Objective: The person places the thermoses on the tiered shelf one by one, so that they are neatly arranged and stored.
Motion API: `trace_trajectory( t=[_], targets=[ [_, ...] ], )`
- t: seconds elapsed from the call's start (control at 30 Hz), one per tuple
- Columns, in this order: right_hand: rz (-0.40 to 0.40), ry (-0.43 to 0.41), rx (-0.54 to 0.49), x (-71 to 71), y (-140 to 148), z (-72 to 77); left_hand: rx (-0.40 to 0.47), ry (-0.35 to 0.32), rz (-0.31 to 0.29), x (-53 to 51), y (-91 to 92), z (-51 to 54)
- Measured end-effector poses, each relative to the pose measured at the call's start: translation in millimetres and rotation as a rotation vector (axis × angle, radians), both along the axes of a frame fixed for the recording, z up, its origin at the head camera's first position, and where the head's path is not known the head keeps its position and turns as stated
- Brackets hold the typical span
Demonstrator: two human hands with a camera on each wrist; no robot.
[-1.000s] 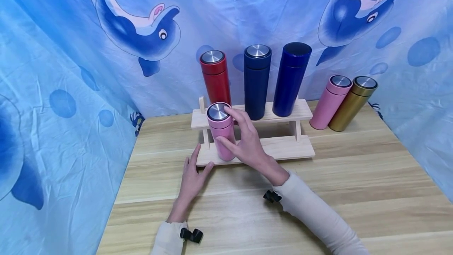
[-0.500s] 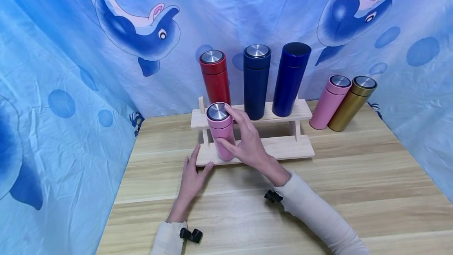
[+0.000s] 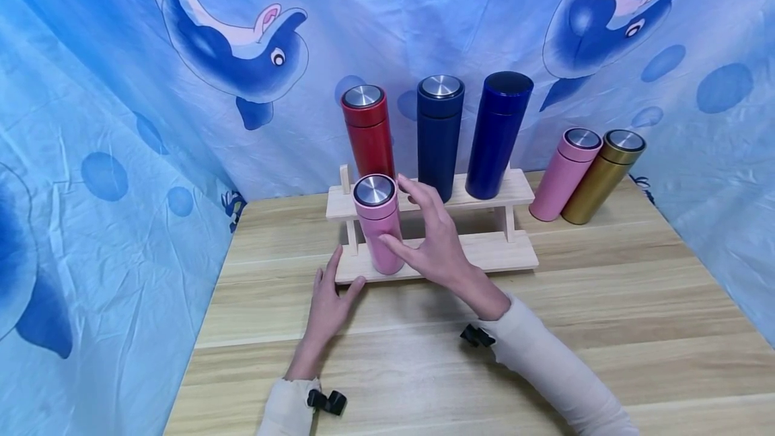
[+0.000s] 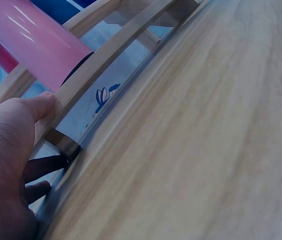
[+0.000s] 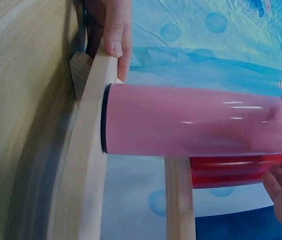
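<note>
Loosened wide, the right hand [image 3: 438, 247] had eased off the pink bottle [image 3: 377, 229], seemingly placed upright on the lower shelf [image 3: 492, 256].

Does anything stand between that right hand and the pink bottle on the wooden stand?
Nothing visible does: the right hand is close beside the pink bottle. The red bottle stands behind, on the upper shelf.

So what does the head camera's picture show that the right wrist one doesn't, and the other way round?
Only the head view shows the gold bottle, the pink bottle beside it, and the silver lid top of the front pink bottle.

Only the right wrist view shows the black rim at that front bottle's base.

Both show the front bottle on the wooden stand, the red bottle, the left hand and the right hand.
</note>
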State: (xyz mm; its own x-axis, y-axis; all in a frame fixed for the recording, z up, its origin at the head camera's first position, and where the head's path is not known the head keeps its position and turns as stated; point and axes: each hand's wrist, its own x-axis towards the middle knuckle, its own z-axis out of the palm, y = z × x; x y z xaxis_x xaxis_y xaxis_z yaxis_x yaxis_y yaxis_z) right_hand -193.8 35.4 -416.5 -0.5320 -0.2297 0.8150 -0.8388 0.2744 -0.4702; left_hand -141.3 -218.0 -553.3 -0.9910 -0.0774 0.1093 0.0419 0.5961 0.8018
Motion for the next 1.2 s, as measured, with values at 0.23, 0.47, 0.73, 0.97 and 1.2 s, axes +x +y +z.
trace_trajectory(
  t=[0.23, 0.47, 0.73, 0.97, 1.2],
  targets=[
    [-0.006, 0.015, -0.012, 6.3, 15.7, 6.0, 0.007, -0.001, -0.001, 0.7, -0.3, 0.4],
    [-0.042, 0.023, -0.019, 9.3, 34.3, 8.2, 0.008, 0.001, 0.001, 0.7, -0.5, 1.2],
    [-0.102, 0.022, -0.059, 11.7, 60.6, 7.4, 0.012, -0.014, 0.007, 1.1, 0.3, 2.2],
    [-0.148, 0.012, -0.118, 6.2, 84.8, 3.5, 0.017, -0.032, 0.01, 1.4, 0.8, 3.7],
    [-0.249, 0.011, -0.142, 3.3, 110.4, 1.8, 0.011, -0.03, 0.01, 1.2, 1.1, 2.4]
  ],
)
